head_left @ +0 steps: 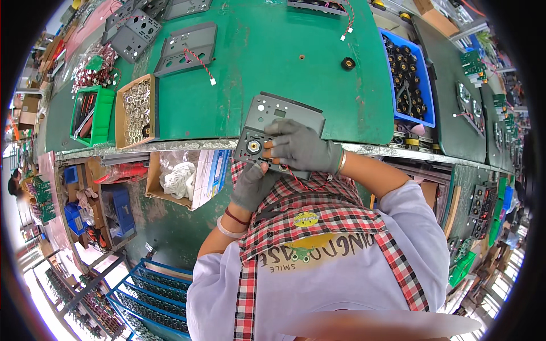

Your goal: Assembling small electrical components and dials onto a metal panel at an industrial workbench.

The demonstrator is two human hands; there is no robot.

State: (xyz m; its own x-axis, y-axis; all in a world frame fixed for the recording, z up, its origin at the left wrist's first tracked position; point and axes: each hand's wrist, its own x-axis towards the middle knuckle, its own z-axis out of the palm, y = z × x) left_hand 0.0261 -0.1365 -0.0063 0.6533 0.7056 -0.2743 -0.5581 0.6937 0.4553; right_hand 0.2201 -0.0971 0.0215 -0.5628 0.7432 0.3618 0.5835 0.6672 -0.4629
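Note:
A dark grey metal panel [296, 108] with cut-out holes is held at the near edge of the green table, in front of my apron. My gloved left hand [250, 187] grips its near edge from below, fingers closed. Over the panel, my gloved right hand [304, 149] has its bare fingertips bent together beside a round fitting with a brass-coloured centre [254, 146]. What those fingertips pinch, if anything, is too small to tell. Below the right hand a thin red wire [304, 183] hangs from the panel.
A cardboard tray [153, 105] of metal rings and a green bin [105, 128] stand left. More grey panels [199, 40] with wires lie beyond. A blue crate [427, 85] of black round parts is right; one loose black knob-like part [348, 63] lies on the green table [273, 62].

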